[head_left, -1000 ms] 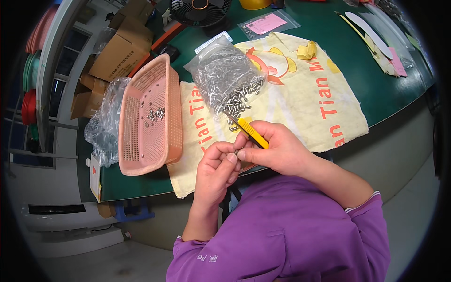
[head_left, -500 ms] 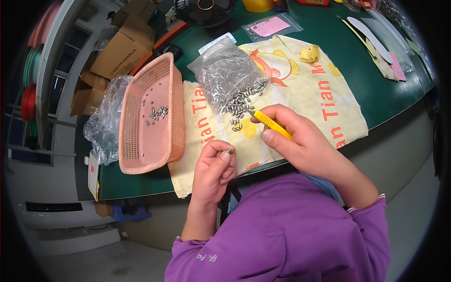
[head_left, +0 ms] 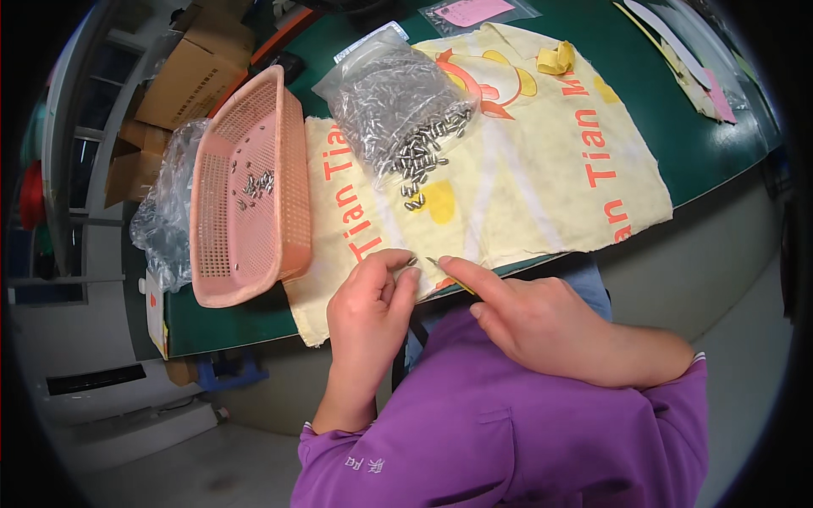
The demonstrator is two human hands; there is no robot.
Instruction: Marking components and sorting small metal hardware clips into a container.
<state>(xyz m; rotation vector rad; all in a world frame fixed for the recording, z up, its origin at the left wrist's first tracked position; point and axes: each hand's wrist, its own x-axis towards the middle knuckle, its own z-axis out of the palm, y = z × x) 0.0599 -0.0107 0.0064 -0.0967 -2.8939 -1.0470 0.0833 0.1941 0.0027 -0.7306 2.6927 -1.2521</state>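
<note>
Between the thumb and forefinger of my left hand [head_left: 366, 306] is a small metal part [head_left: 412, 262], silvery and rounded. My right hand [head_left: 542, 326] is closed around a yellow-handled craft knife [head_left: 461, 286], its thin dark tip pointing at the part from a short gap to the right. Most of the knife's handle is hidden by my fingers. Beyond my hands, a pile of similar metal parts [head_left: 421, 157] spills from the mouth of a clear plastic bag [head_left: 373, 97] onto a cream printed cloth [head_left: 525, 195].
A pink plastic basket [head_left: 292, 203] holding several metal parts stands at the left. Behind it are a crumpled clear bag [head_left: 165, 212] and cardboard boxes [head_left: 190, 76]. A rolled yellow strip [head_left: 555, 59] lies on the cloth. The green table [head_left: 711, 165] ends close to my body.
My right hand has come down and left, bringing the knife tip near the metal part in my left hand. The left hand has turned slightly; the view has shifted.
</note>
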